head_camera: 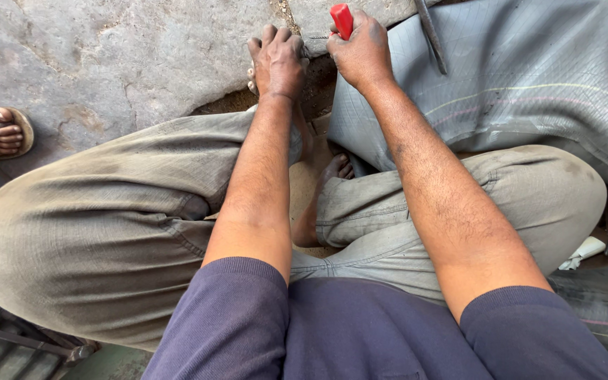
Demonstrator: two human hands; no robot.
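Right hand (364, 53) is fisted tight round a red-handled tool (342, 20), its working end hidden, at the edge of the grey rubber tyre (529, 77) by the stone floor (107, 63). Left hand (277, 62) is curled, knuckles up, just beside it; can't tell what it grips. Looks like mid-working at the tyre edge; next stroke needs left-hand bracing.
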